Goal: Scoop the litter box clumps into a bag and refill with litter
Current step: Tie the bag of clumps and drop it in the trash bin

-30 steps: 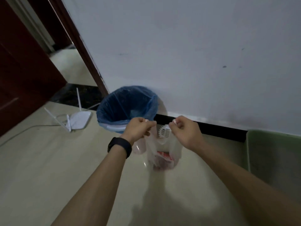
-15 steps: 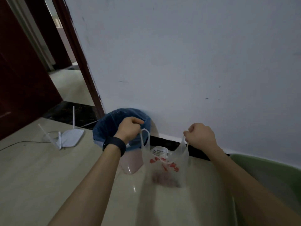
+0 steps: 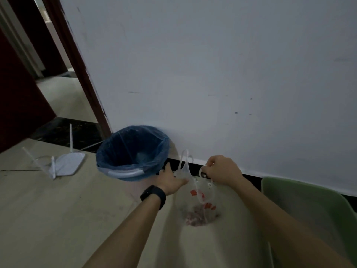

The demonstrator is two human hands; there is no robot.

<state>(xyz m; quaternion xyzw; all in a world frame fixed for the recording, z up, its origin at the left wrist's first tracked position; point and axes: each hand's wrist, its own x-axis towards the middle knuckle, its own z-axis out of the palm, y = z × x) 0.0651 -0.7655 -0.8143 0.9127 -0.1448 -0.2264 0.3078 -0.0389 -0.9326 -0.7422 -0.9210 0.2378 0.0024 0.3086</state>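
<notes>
A clear plastic bag [image 3: 201,206] with red print hangs just above the floor, and pinkish clumps sit at its bottom. My right hand [image 3: 222,170] is closed on the bag's right handle. My left hand [image 3: 171,179], with a black band on its wrist, grips the bag at the base of the left handle, whose loop stands free above the fingers. The green litter box [image 3: 301,198] is at the right edge, partly cut off by the frame.
A bin with a blue liner [image 3: 133,151] stands against the white wall, just left of my left hand. A white router [image 3: 66,163] with antennas lies on the floor further left. A dark red door frame and doorway are at the upper left.
My hands have come closer together and lower. My left hand has slid off the handle loop down to its base. The view has tilted up and the bin now shows fully.
</notes>
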